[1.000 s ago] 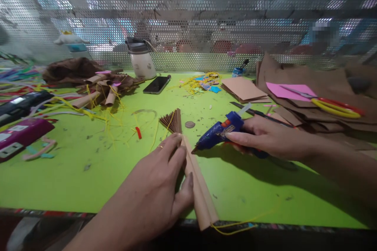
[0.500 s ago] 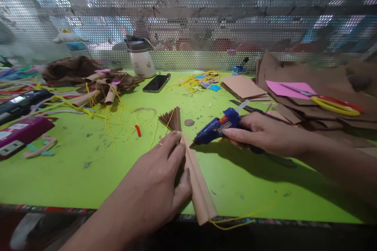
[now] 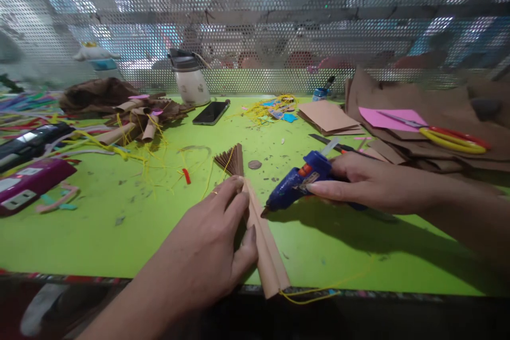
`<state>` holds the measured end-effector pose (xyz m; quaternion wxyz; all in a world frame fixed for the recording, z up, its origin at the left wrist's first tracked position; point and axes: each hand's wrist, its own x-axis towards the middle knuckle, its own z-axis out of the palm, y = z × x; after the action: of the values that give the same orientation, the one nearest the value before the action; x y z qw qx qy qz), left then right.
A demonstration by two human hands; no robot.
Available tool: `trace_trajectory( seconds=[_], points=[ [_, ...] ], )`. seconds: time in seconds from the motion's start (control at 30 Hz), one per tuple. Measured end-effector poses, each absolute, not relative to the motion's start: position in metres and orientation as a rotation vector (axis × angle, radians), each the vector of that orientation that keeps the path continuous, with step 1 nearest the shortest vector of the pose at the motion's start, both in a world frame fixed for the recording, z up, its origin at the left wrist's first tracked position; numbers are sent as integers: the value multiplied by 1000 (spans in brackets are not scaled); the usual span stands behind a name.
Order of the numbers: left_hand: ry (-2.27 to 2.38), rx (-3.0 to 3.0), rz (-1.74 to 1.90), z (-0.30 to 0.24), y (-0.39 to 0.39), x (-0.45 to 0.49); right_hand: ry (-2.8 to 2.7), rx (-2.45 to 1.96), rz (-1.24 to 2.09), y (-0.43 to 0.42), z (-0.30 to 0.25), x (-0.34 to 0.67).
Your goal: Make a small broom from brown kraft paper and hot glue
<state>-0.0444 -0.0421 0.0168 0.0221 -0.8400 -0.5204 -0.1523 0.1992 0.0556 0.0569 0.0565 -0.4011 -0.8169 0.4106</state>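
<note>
A strip of brown paper (image 3: 266,247), folded lengthwise, lies on the green table with its near end over the front edge. At its far end a pleated brown paper fan (image 3: 234,160) spreads out. My left hand (image 3: 217,234) holds the folded paper, fingers along its left side and upper part. In my right hand (image 3: 350,178) is a blue hot glue gun (image 3: 297,183) with a clear glue stick in its back. Its nozzle is at the paper's right edge; whether they touch I cannot tell. Yellow string (image 3: 311,295) trails from the paper's near end.
A coin (image 3: 255,164) lies beyond the paper. To the right are a craft knife (image 3: 338,144), brown sheets (image 3: 329,117) and scissors (image 3: 454,139). A phone (image 3: 211,112), a white jug (image 3: 191,82) and a purple power strip (image 3: 34,183) stand or lie to the left.
My right hand has brought the glue gun's nozzle a little nearer to me along the folded paper's right edge. My left hand keeps its hold.
</note>
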Motion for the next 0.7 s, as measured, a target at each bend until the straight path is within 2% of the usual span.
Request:
trace_trajectory(
  seconds=[0.7],
  points=[
    [-1646,-2609,-417,17,-42,-44,-2500,-1149,1222,58,52,195]
  ],
)
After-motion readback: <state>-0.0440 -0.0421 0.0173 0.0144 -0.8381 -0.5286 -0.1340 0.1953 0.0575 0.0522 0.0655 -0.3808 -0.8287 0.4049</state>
